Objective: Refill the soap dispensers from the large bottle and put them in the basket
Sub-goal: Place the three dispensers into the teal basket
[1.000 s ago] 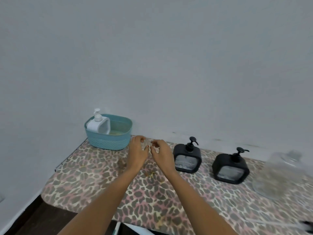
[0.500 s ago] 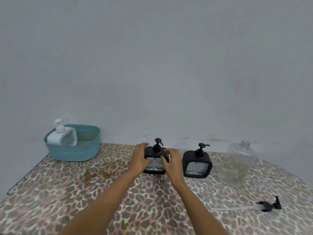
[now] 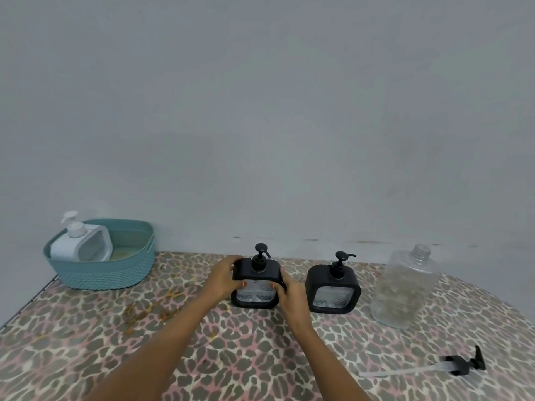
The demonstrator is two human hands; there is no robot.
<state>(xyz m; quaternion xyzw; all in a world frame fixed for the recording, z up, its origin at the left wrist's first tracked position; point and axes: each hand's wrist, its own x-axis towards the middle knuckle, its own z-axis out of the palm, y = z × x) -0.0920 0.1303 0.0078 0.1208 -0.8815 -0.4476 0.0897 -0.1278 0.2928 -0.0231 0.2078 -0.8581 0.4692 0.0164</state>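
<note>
The leopard-print worktop [image 3: 86, 357] fills the lower half of the frame. At its left edge sits the teal woven plastic basket [image 3: 107, 273], with a white square pump dispenser [image 3: 84, 247] already standing inside it. At the right stands the large clear plastic bottle [image 3: 405, 287], upright and uncapped. Its black pump head with a long clear tube [image 3: 460, 366] lies flat on the worktop in the lower right.

Two black square dispensers with clear windows stand side by side in the middle. A second ago both hands were together just beside the basket, holding nothing that can be made out. They have since crossed to the nearer black dispenser [image 3: 257, 270], the left of the pair, and closed on it. I judge that the white one is finished and the next refill is starting; the other black dispenser [image 3: 333, 287] waits untouched, near the bottle.

Both forearms reach up from the bottom centre and converge. The left hand [image 3: 223, 276] grasps the dispenser's upper left corner, fingers curled behind and thumb on the front. The right hand [image 3: 289, 293] clasps its right side, thumb pressed on the window. The dispenser appears still seated on the worktop, pump screwed on.
</note>
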